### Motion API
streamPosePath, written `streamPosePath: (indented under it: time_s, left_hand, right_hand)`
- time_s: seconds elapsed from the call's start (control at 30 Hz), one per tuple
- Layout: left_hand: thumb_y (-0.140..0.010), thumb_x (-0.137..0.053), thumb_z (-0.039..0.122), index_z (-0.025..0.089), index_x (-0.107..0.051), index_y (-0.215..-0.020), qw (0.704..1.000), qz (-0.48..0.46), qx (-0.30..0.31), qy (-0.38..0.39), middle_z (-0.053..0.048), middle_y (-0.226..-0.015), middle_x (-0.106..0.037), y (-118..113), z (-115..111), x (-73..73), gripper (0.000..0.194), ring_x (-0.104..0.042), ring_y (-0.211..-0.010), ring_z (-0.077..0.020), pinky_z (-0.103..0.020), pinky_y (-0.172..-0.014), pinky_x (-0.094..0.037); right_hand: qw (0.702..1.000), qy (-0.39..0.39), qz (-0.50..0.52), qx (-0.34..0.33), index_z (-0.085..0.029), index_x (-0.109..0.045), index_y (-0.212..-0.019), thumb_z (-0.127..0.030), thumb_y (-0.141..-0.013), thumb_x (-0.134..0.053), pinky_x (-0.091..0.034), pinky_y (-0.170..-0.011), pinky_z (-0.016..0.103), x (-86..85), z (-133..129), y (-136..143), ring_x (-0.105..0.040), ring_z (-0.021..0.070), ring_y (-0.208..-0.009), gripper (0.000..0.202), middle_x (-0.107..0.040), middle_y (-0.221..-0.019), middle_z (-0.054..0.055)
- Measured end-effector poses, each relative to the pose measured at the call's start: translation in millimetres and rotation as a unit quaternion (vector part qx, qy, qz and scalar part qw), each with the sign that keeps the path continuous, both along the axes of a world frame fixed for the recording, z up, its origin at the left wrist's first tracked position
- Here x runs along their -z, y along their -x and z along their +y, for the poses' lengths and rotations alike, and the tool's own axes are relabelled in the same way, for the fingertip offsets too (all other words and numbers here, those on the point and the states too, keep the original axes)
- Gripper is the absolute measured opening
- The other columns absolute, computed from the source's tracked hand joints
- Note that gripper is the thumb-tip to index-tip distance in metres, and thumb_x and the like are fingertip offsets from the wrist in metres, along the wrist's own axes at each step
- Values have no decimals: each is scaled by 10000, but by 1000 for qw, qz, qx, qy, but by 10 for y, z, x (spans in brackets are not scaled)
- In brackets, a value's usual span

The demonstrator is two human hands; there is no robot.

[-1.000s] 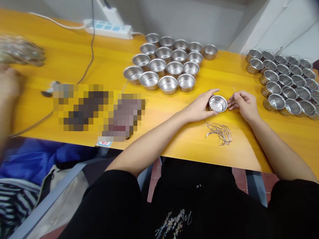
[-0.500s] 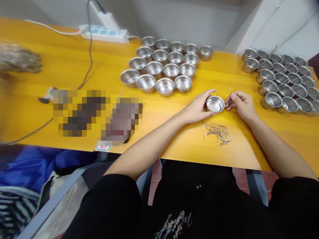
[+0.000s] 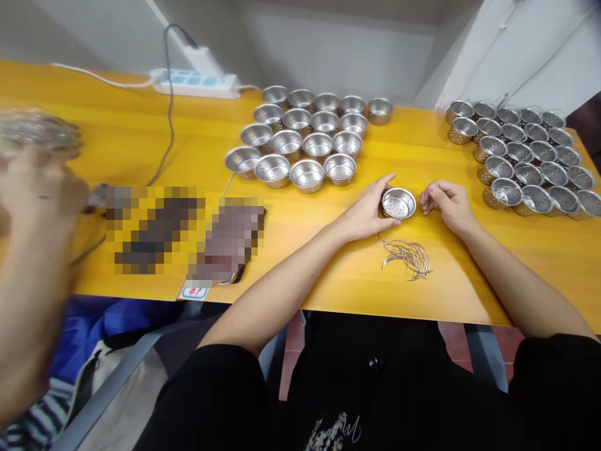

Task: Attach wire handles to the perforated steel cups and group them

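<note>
My left hand (image 3: 364, 210) is wrapped round a small perforated metal cup (image 3: 399, 203), its mouth tilted toward me. Just to the right of the cup, my right hand (image 3: 444, 203) pinches a thin wire (image 3: 427, 181), of which only a short tip shows above the fingers. Below the cup, a loose pile of bent wires (image 3: 408, 258) lies on the yellow table (image 3: 347, 282). Whether the pinched wire touches the cup is hard to make out.
Rows of similar cups (image 3: 307, 175) stand behind my left hand. More cups, with wire handles (image 3: 502, 193), fill the right side. At left are a power strip (image 3: 197, 83), a dark cable (image 3: 169, 125), blurred-out objects (image 3: 230, 238) and another person's arm (image 3: 32, 250).
Another person's arm has come in at the far left, over a shiny pile. The view has tilted slightly. My hands keep the same holds on the cup and the wire.
</note>
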State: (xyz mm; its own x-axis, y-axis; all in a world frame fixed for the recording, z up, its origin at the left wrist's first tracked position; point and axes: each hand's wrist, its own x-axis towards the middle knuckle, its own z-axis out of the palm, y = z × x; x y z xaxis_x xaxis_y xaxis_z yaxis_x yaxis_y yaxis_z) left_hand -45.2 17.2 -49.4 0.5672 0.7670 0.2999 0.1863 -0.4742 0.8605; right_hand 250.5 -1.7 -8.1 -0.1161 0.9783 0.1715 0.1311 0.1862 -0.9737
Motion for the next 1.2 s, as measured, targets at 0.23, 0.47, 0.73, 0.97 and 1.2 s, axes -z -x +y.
streamPosePath:
  time_s: [0.23,0.47,0.73,0.97,1.2]
  left_hand:
    - [-891,-1057,626,202,-256,-2018,999,-34,13,32,-311,-1803,-669,-6,15,125,1447,-672,-1690,-527,-793,-1508,-460]
    - [-918,-1039,563,150,-275,-2037,1000,10,0,14,-331,-1847,-672,30,-4,83,1417,-627,-1745,-574,-824,-1518,-440]
    - [-884,-1056,550,200,-412,-1976,1000,-2,-14,18,-271,-1793,-734,34,-50,14,1315,-681,-1694,-539,-781,-1486,-503]
    - [-918,-946,408,173,-691,-1731,998,-7,-12,-62,-225,-1673,-778,45,-90,-112,883,-742,-1595,-465,-672,-1420,-602]
    - [-894,-904,368,207,-680,-1748,995,-39,-7,-95,-190,-1634,-736,29,-73,-115,898,-746,-1544,-421,-612,-1400,-619]
  right_hand:
    - [999,-31,7,-27,-266,-809,-750,-981,-951,-1053,-610,-642,338,-15,-95,81,-679,201,-625,782,-788,-760,52]
    - [993,-20,56,-101,-280,-724,-698,-887,-987,-1035,-499,-712,378,-3,-113,142,-605,235,-680,742,-704,-735,42]
    - [985,21,130,-111,-287,-656,-660,-826,-941,-1044,-414,-693,386,-54,-120,145,-516,246,-666,721,-593,-686,43]
    - [980,22,114,-160,-288,-675,-671,-836,-925,-1068,-406,-707,395,-79,-126,169,-524,239,-663,721,-620,-680,40]
    - [982,25,79,-171,-267,-700,-710,-907,-943,-1074,-458,-666,369,-58,-92,160,-547,213,-655,777,-669,-707,52]
